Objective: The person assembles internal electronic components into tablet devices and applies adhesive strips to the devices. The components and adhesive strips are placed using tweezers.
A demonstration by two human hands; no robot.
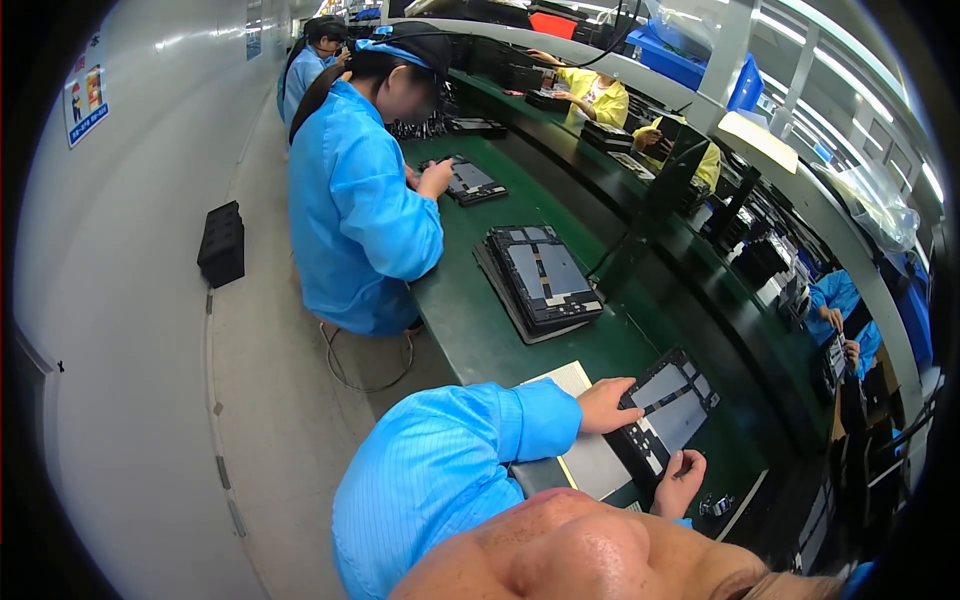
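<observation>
fingers of the left hand [604,406] part-closed, thumb over the left edge of a flat black rectangular device with grey inner panels [676,406], there over the green bench [452,322]! right hand [680,486] curled at its lower edge; can't tell whether it pinches anything. best played rim-only, thumb light, device steady.
</observation>
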